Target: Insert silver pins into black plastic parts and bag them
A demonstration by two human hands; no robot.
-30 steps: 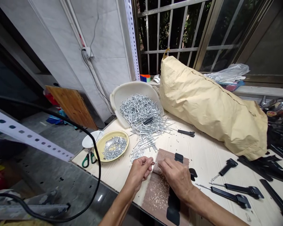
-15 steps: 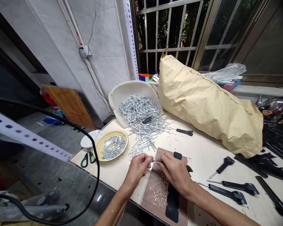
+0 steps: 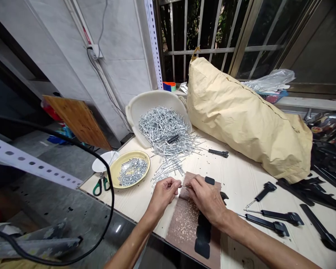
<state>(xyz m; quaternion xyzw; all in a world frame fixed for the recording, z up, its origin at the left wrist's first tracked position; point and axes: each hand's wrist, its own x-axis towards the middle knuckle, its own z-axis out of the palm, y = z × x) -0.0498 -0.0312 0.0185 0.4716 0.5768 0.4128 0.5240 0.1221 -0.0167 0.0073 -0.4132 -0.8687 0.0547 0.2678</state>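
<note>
My left hand (image 3: 165,194) is pinched at the tip of a thin metal rod (image 3: 185,186). Facing it, my right hand (image 3: 207,200) grips the same rod with bent fingers; most of the rod is hidden in that hand. Both hands hover over a brown board (image 3: 182,231) sprinkled with pale crumbs, where flat black pads (image 3: 203,244) lie in a row. Beyond them, long silvery screws (image 3: 168,130) spill from a white scoop-shaped basin (image 3: 134,108). A yellow bowl (image 3: 145,164) of small metal nuts (image 3: 133,172) stands to the left.
Green-handled scissors (image 3: 97,188) and a white dish (image 3: 99,163) lie by the table's left edge. Black handled parts with metal rods (image 3: 280,216) are spread at the right. A large tan sack (image 3: 246,116) fills the back. A black cable (image 3: 110,194) loops across the left foreground.
The view has shifted slightly, so the scene sits a little higher and further left. Both hands keep their pinch on the rod, which shows slightly more between them.
</note>
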